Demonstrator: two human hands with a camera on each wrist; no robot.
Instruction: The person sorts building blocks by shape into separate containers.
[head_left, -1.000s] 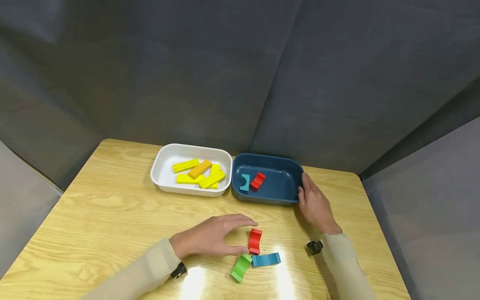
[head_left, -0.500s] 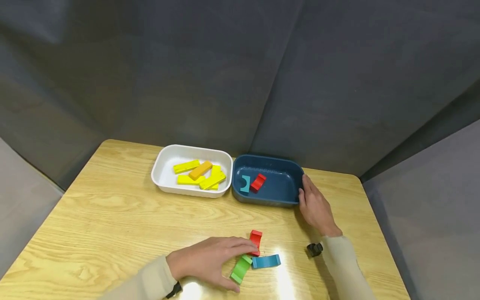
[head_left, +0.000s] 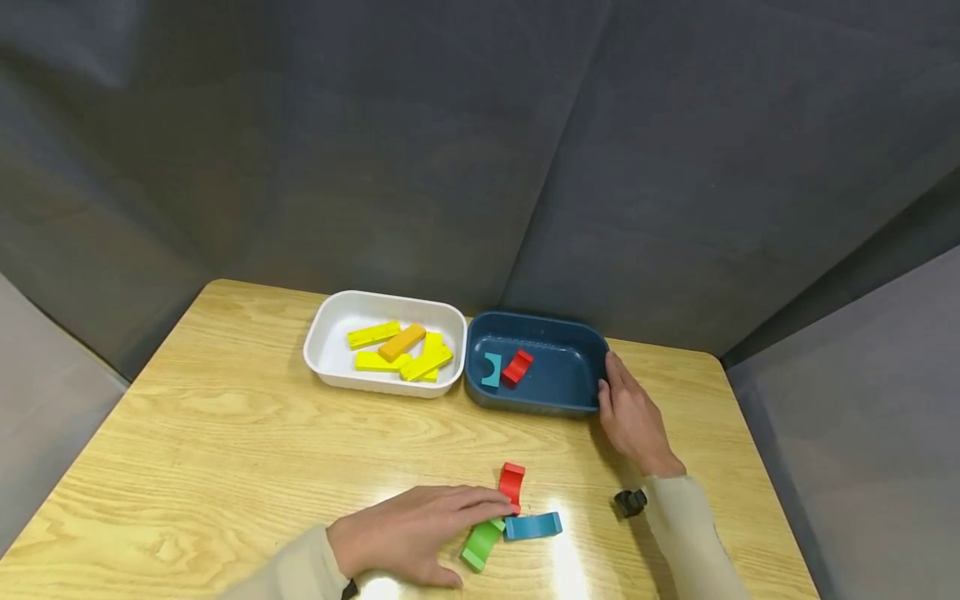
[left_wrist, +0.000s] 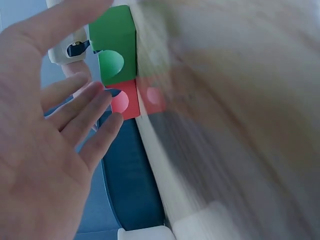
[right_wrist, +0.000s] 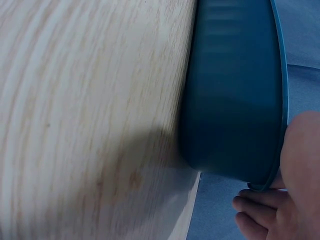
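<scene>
Palm down, my left hand (head_left: pixel 420 529) hovers with extended fingers beside the green arch block (head_left: pixel 483 543). Its fingertips partly cover the lower end of a red arch block (head_left: pixel 512 483); in the left wrist view the fingers show nothing held. A blue arch block (head_left: pixel 533 526) lies just to the right, near the other two. My right hand (head_left: pixel 636 417) holds the right end of the dark blue bin (head_left: pixel 540 406), thumb near the front corner and fingers along the end wall. Inside the bin lie a teal arch block (head_left: pixel 492 369) and another red arch block (head_left: pixel 517 367).
A white bin (head_left: pixel 375 382) stands against the blue bin's left side, holding several yellow bars (head_left: pixel 374 334) and an orange bar (head_left: pixel 402 342). Both rest on the wooden table (head_left: pixel 225 433). Grey curtains (head_left: pixel 405 150) rise behind the table's far edge.
My left hand has moved from the red block down toward the green one, with its thumb drawing back to the left. My right hand stays at the blue bin; the blocks keep their places.
</scene>
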